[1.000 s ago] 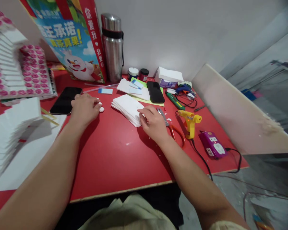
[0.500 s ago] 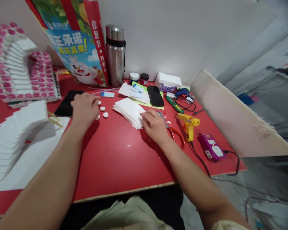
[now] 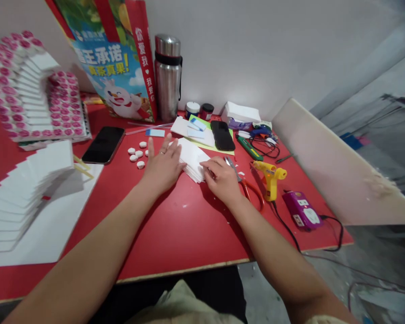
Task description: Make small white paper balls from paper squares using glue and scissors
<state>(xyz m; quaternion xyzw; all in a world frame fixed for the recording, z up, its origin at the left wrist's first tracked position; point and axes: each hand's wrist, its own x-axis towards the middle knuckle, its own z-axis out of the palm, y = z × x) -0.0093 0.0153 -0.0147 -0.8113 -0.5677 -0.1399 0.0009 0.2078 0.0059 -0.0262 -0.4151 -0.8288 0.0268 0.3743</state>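
Note:
My left hand (image 3: 162,164) lies flat on the red table (image 3: 175,225) with its fingers spread, its fingertips resting on the left edge of a stack of white cards (image 3: 193,158). My right hand (image 3: 221,175) sits at the stack's near right corner, fingers curled and pinching the cards' edge. Several small white discs (image 3: 137,155) lie loose just left of my left hand. Red-handled scissors (image 3: 246,186) lie partly under my right hand.
A black phone (image 3: 104,144) lies left of the discs, a second dark phone (image 3: 222,135) behind the stack. A yellow glue gun (image 3: 270,175), purple power strip (image 3: 302,211), steel flask (image 3: 168,76), printed bag (image 3: 118,63) and fanned white cards (image 3: 27,189) ring the area.
My left hand left the white discs and moved right onto the card stack, fingers opening flat. My right hand stayed at the stack's corner. The camera shifted slightly.

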